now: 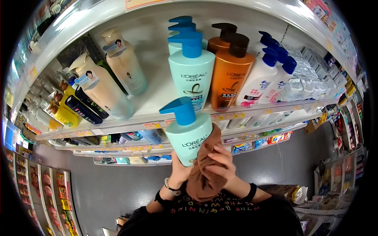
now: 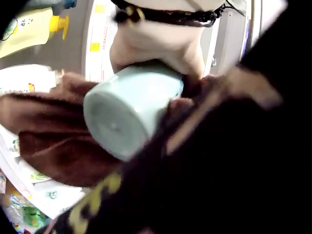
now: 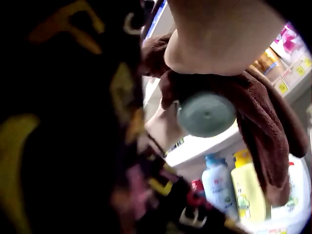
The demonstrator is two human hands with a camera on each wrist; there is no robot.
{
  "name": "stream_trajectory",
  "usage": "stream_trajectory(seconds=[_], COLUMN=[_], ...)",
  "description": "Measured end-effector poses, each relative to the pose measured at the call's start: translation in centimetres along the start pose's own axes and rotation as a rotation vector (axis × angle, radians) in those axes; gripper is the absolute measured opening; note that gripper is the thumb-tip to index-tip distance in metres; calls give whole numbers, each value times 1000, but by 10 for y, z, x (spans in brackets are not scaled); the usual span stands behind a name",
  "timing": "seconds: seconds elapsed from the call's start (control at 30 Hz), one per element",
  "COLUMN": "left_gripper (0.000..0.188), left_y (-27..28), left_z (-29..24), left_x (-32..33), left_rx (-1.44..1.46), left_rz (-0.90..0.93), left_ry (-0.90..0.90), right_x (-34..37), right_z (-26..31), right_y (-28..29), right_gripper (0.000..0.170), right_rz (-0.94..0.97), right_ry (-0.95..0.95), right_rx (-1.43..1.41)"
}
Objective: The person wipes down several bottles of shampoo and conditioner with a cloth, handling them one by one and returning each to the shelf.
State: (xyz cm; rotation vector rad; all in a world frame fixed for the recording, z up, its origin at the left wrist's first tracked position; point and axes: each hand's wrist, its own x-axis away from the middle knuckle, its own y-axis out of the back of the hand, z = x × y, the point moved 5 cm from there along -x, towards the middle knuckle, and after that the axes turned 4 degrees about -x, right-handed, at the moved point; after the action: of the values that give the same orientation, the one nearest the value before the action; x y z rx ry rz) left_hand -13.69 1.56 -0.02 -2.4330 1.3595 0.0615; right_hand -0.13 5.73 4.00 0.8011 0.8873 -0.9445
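Observation:
A mint-green L'Oréal pump bottle (image 1: 188, 135) with a blue pump head is held tilted in front of the shelf. My left hand (image 1: 180, 170) grips its lower part from the left side. A brown cloth (image 1: 206, 179) lies bunched against the right side of the bottle, and my right hand (image 1: 224, 164) holds it there with bent fingers. The bottom of the bottle (image 2: 114, 122) faces the camera in the left wrist view, where folds of cloth (image 2: 63, 131) hang beside it. Most of the left fingers are hidden behind the bottle.
On the shelf (image 1: 151, 100) behind stand matching mint bottles (image 1: 191, 65), orange-brown pump bottles (image 1: 231, 72) and white bottles with blue pumps (image 1: 260, 78). Pale pump bottles (image 1: 103, 88) stand to the left. Lower shelves hold more goods, above a grey floor (image 1: 118, 185).

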Motion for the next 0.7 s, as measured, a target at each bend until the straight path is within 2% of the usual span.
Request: stream_trajectory(seconds=[0.1,0.17,0.23,0.33,0.43,0.5,0.53,0.57,0.6,0.7], left_gripper=[50,57,62,63,61,60,60,60,60,57], left_y=[-3,-13,-28,-42,-53,-62,-67,-72,-79,-93], left_z=[0,-6,-6,-4,-5,-6,-6,-5,-6,-2], left_x=[-6,-2,8,13,16,17,18,20,22,33], left_rx=[-85,-208,-144,-368,-439,-428,-471,-512,-510,-535], left_rz=[103,147,163,157,248,274,318,362,379,356], left_ry=[-56,-203,-202,-226,-251,-297,-321,-345,-339,-321], right_x=[18,22,21,30,20,12,-29,-15,-13,-9], right_z=[0,3,6,6,14,11,35,27,24,25], right_y=[8,22,37,61,84,108,108,119,122,133], right_gripper=[24,25,27,34,33,36,40,46,46,61], right_rz=[9,-85,-167,-235,-342,-152,-60,80,70,-263], right_ry=[-83,-38,30,-140,-316,-438,-542,-395,-407,-414], right_rx=[63,91,68,-38,193,243,452,539,548,184])
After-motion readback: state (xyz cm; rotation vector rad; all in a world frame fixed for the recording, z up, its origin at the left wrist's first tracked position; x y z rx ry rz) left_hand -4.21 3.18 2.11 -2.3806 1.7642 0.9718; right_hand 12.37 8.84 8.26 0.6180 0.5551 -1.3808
